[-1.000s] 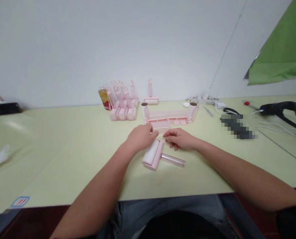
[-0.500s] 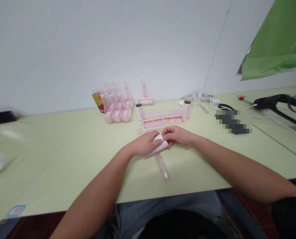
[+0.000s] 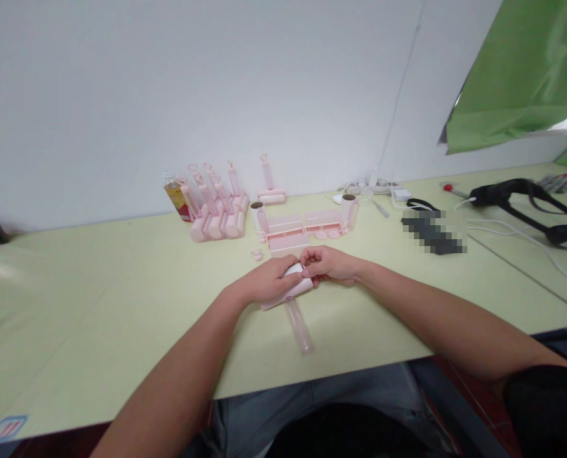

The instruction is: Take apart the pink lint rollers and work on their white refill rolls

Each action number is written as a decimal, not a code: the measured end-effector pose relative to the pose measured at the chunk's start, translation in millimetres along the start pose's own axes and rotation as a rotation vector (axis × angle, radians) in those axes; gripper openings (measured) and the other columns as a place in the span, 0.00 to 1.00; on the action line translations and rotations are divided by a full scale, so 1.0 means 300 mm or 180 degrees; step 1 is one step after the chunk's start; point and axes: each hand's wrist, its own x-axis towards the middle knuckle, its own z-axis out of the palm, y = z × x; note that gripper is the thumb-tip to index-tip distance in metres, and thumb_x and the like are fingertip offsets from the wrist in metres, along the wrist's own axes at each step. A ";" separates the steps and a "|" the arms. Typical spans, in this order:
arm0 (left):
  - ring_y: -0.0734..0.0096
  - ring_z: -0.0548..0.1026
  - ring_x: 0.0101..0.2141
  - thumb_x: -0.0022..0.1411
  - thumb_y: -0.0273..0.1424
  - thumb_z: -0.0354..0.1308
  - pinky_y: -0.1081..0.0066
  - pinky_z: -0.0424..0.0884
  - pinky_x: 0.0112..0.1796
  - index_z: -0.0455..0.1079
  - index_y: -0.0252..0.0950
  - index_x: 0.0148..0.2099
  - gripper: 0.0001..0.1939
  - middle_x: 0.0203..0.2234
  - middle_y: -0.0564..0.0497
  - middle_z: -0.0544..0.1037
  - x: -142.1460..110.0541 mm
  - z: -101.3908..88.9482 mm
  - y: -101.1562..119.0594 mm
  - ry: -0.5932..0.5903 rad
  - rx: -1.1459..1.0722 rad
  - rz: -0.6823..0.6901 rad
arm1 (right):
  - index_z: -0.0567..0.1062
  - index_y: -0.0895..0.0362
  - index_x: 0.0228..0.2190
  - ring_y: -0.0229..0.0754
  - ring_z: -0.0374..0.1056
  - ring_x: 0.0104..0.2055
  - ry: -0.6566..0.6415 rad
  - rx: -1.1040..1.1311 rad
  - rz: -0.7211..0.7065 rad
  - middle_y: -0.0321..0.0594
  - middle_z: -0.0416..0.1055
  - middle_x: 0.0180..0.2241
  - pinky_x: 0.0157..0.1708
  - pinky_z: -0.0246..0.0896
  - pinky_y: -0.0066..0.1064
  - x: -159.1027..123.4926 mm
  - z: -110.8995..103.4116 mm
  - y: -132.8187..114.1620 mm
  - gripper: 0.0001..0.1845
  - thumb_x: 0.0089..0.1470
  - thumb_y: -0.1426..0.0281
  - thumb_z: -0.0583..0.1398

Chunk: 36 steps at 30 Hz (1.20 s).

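A pink lint roller point(image 3: 296, 310) with a clear handle lies in front of me on the pale yellow table point(image 3: 97, 299), handle pointing toward me. My left hand point(image 3: 266, 282) is wrapped over the roller's white head. My right hand point(image 3: 328, 264) pinches the right end of that head with closed fingers. Both hands meet over the roller head, which is mostly hidden under them.
Behind my hands lie pink covers and parts point(image 3: 287, 234), a group of assembled pink rollers point(image 3: 216, 219) and a small bottle point(image 3: 174, 197). A power strip point(image 3: 373, 187), cables and a black strapped device point(image 3: 536, 203) sit to the right. Green cloth point(image 3: 517, 76) hangs at upper right.
A second ago the roller lay flat with its handle to the right and my hands just above it. Both hands have since closed on its head and turned the handle toward me.
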 end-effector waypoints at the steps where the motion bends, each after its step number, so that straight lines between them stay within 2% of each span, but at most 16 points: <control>1: 0.63 0.74 0.43 0.70 0.47 0.43 0.68 0.67 0.43 0.67 0.36 0.52 0.23 0.45 0.46 0.77 0.001 0.000 0.001 -0.0007 -0.0032 0.0007 | 0.71 0.58 0.32 0.31 0.68 0.22 -0.0003 -0.0026 -0.0011 0.30 0.71 0.25 0.22 0.64 0.23 -0.001 -0.001 -0.002 0.19 0.40 0.70 0.72; 10: 0.62 0.73 0.43 0.70 0.48 0.44 0.66 0.66 0.45 0.67 0.35 0.53 0.24 0.46 0.45 0.76 0.001 0.008 -0.009 0.0002 -0.0110 0.0298 | 0.68 0.57 0.30 0.30 0.64 0.19 -0.0283 0.0099 -0.0092 0.27 0.67 0.22 0.18 0.59 0.21 0.014 -0.021 0.025 0.16 0.43 0.74 0.70; 16: 0.60 0.74 0.41 0.69 0.48 0.46 0.65 0.67 0.42 0.67 0.35 0.51 0.23 0.45 0.44 0.76 0.000 0.014 0.007 0.0087 0.0068 0.0171 | 0.66 0.56 0.29 0.30 0.62 0.19 -0.0550 0.0312 -0.0058 0.26 0.65 0.22 0.18 0.56 0.20 0.022 -0.045 0.035 0.17 0.42 0.77 0.69; 21: 0.60 0.74 0.41 0.69 0.47 0.45 0.65 0.67 0.42 0.67 0.36 0.50 0.22 0.45 0.44 0.77 0.005 0.015 0.018 0.0058 0.0093 0.0194 | 0.65 0.56 0.28 0.31 0.61 0.20 -0.0583 0.0399 -0.0012 0.27 0.65 0.22 0.19 0.56 0.21 0.034 -0.062 0.047 0.17 0.40 0.77 0.68; 26: 0.62 0.74 0.39 0.71 0.47 0.41 0.65 0.68 0.41 0.67 0.35 0.47 0.23 0.42 0.44 0.77 0.015 0.023 -0.010 0.0128 0.0022 0.0259 | 0.63 0.57 0.25 0.31 0.61 0.22 -0.0460 0.0551 -0.0010 0.27 0.63 0.22 0.22 0.56 0.21 0.029 -0.051 0.054 0.18 0.36 0.80 0.66; 29: 0.63 0.74 0.38 0.70 0.48 0.41 0.65 0.68 0.41 0.68 0.35 0.47 0.23 0.40 0.45 0.77 0.014 0.032 -0.036 0.0194 -0.0044 0.0246 | 0.65 0.56 0.26 0.31 0.60 0.22 -0.0210 0.0373 -0.0089 0.27 0.63 0.23 0.22 0.54 0.22 0.017 -0.032 0.051 0.15 0.37 0.79 0.65; 32: 0.61 0.74 0.41 0.70 0.47 0.43 0.65 0.68 0.43 0.67 0.36 0.52 0.22 0.45 0.44 0.77 0.013 0.041 -0.050 0.0337 -0.0146 0.0225 | 0.67 0.56 0.28 0.31 0.59 0.23 0.0057 0.0008 -0.0236 0.28 0.64 0.24 0.22 0.53 0.23 0.010 -0.025 0.044 0.14 0.38 0.78 0.64; 36: 0.59 0.74 0.46 0.71 0.44 0.43 0.62 0.67 0.48 0.65 0.38 0.57 0.22 0.50 0.44 0.75 0.018 0.049 -0.037 0.0507 -0.0154 0.0139 | 0.68 0.57 0.28 0.32 0.57 0.24 0.0207 -0.0432 -0.0489 0.28 0.63 0.24 0.23 0.49 0.24 0.014 -0.040 0.039 0.12 0.37 0.78 0.61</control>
